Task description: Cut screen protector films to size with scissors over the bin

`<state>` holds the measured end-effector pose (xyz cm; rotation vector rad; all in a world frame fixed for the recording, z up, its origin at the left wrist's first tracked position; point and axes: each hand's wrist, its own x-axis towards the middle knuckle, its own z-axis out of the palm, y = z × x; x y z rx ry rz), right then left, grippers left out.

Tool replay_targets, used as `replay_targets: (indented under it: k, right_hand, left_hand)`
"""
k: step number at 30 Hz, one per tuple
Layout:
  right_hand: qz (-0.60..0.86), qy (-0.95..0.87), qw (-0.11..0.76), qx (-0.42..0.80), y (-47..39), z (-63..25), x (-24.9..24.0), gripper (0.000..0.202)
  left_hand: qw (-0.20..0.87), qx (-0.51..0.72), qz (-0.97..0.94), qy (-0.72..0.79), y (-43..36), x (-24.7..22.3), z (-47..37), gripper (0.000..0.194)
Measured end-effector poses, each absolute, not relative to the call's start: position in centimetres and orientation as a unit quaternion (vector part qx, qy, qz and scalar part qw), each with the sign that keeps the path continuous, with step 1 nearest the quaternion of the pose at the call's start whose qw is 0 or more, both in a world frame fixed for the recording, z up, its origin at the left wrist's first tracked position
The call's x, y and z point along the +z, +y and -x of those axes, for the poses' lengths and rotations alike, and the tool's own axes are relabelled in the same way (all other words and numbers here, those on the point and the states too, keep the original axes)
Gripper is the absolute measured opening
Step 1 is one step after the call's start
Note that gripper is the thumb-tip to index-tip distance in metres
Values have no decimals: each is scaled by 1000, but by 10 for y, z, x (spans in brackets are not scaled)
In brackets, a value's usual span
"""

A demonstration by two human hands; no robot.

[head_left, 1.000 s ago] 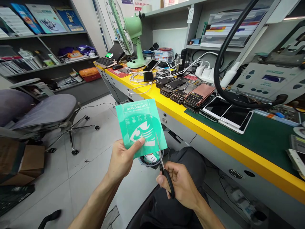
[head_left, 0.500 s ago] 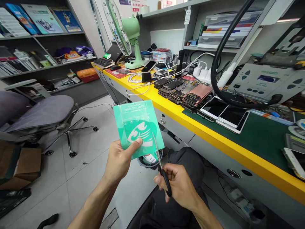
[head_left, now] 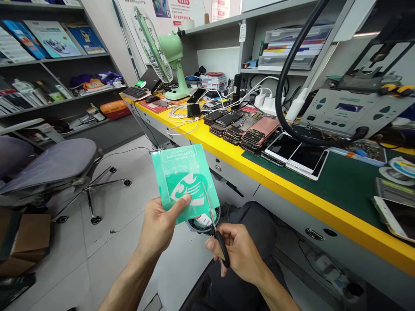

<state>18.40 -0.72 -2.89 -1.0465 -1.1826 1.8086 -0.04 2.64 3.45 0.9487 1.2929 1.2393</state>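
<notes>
A green packet (head_left: 181, 172) with a white printed figure and upside-down lettering is pinched at its lower left in my left hand (head_left: 162, 222), thumb on the front. My right hand (head_left: 238, 248) grips the black handles of a pair of scissors (head_left: 221, 246). The thin blades point up and lie over the right part of the packet. Whether they have cut into it I cannot tell. Below the packet stands a small bin (head_left: 202, 226) with litter in it, partly hidden.
A yellow-edged workbench (head_left: 292, 190) runs along the right, with stacked phones (head_left: 233, 129), white tablets (head_left: 308, 162), cables and a green fan (head_left: 177, 49). An office chair (head_left: 61, 164) and a cardboard box (head_left: 32, 237) stand at the left.
The view has shifted slightly, so the bench and shelves appear a little farther left. Both hands keep their hold, and the packet and scissors sit slightly lower in view.
</notes>
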Motion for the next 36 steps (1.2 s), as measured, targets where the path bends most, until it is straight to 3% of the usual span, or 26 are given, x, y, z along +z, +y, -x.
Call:
replay_targets:
  k: [36]
  right_hand:
    - [366,-408,382,744,12,-173,-41,56]
  left_hand:
    - [548,482,-375,572,32,40,-9,28]
